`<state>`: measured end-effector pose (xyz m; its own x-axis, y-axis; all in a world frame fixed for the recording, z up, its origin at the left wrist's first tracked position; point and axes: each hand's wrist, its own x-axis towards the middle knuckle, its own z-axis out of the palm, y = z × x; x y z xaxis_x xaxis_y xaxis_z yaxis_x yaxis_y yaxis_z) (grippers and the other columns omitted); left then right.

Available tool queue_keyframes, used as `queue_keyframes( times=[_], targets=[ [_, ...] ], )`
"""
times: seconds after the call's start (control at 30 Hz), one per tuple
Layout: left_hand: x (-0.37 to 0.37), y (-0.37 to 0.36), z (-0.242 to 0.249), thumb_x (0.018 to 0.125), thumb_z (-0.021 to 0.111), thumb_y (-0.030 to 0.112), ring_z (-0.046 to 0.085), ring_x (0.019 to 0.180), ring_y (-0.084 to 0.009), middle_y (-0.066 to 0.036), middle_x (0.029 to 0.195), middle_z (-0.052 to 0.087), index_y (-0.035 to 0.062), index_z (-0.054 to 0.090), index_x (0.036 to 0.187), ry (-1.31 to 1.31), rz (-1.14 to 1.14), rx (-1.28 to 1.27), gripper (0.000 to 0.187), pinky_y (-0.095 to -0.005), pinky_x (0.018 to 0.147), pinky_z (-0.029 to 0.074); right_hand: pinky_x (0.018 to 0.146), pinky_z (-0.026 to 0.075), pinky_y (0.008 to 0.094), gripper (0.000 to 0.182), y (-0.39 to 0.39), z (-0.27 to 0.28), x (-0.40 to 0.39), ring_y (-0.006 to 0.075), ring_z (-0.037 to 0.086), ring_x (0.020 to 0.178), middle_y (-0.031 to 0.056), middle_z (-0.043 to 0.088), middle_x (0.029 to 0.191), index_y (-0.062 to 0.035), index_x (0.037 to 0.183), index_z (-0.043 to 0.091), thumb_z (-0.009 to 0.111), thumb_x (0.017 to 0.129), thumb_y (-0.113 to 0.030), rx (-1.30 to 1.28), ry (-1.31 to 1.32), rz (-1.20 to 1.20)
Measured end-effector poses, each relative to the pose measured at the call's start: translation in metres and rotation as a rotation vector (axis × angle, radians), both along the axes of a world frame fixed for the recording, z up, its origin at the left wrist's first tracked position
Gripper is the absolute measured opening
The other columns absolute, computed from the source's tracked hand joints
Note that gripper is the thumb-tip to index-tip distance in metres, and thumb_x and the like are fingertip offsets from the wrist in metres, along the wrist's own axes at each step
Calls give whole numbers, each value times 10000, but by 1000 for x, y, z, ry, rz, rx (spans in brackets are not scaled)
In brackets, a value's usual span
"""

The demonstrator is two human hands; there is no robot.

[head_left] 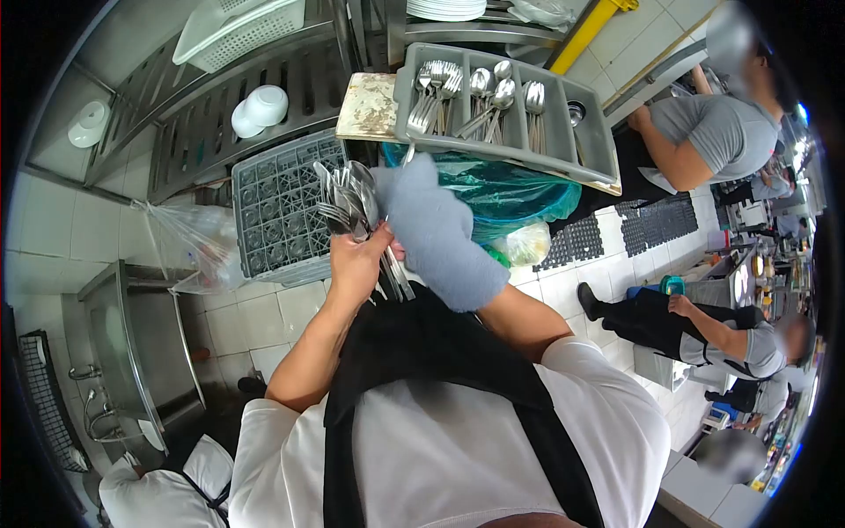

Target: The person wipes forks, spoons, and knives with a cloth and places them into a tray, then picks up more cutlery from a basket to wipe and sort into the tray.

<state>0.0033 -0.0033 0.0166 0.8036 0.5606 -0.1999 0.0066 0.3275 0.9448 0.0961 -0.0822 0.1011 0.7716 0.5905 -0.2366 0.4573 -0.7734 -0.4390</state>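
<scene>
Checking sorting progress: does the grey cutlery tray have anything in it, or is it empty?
Partly filled: the grey cutlery tray holds forks and spoons; its right compartment looks nearly bare.

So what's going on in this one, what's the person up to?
The person is at a kitchen wash-up station. The left hand grips a bundle of cutlery, forks and spoons fanned upward. The right hand is wrapped in a grey cloth pressed against the bundle. Ahead sits a grey cutlery tray with forks and spoons sorted by compartment, and to the left an empty dish rack. Two other people work off to the right.
</scene>
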Motion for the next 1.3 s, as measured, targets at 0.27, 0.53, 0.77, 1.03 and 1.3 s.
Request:
queue_keyframes(
  times=[0.27, 0.53, 0.77, 1.03, 1.3],
  targets=[
    [-16, -2, 2, 877, 641, 109, 613, 605, -146, -117, 820, 655, -44, 618, 1047, 121, -108, -112, 230, -270, 503, 486, 684, 541, 355, 160, -12, -27, 22, 283, 675, 827, 147, 630, 843, -79, 774, 690, 721, 688, -210, -19, -194, 277],
    [-18, 3, 5, 834, 619, 85, 565, 563, -152, -111, 766, 633, -47, 551, 1232, -29, -226, -193, 424, -266, 537, 464, 689, 544, 361, 184, 0, -34, 62, 234, 682, 820, 59, 631, 741, -118, 921, 698, 676, 747, -172, -181, -886, 582],
    [-10, 8, -1, 862, 630, 73, 601, 546, -150, -147, 811, 683, -49, 578, 1081, -38, -246, -268, 256, -257, 503, 491, 719, 527, 390, 496, -18, -33, 15, 319, 638, 880, 170, 580, 939, -28, 1157, 545, 677, 725, -233, 417, -497, 439],
    [-8, -7, -1, 883, 650, 183, 676, 667, -197, -169, 939, 687, -20, 586, 1057, 36, -146, -198, 275, -283, 573, 533, 676, 465, 362, 500, -25, -35, 30, 262, 587, 813, 147, 562, 895, -12, 1054, 577, 671, 667, -314, 297, -78, 309],
    [-19, -24, 4, 897, 625, 113, 677, 682, -206, -172, 856, 686, -53, 571, 1019, 91, -242, -36, 213, -302, 590, 532, 1018, 394, 351, 699, -27, 62, 56, 288, 544, 1202, 254, 573, 1237, -13, 1290, 553, 576, 850, -556, 152, -28, 128]
  ],
)
